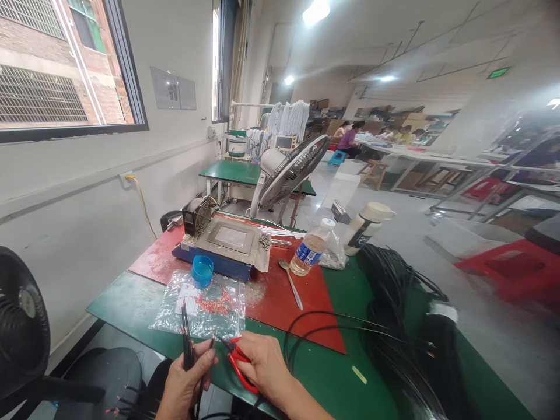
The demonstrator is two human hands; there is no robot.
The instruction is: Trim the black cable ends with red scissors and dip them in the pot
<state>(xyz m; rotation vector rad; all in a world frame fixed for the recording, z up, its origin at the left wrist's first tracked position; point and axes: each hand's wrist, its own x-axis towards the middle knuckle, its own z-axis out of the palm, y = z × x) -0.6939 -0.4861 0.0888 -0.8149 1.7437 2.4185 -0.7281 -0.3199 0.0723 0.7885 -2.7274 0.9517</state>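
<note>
My left hand grips a thin bundle of black cables whose ends stick upward above the fist. My right hand is closed around red-handled cutters, their tip pointing left toward the cable ends. Both hands meet at the near edge of the green table. Just beyond them lies a clear plastic bag with small red pieces scattered on it.
A blue cup, a grey machine with a small fan, a spoon, a water bottle and a white container stand on the red mat. A black cable coil fills the right. Fans and seated workers are farther back.
</note>
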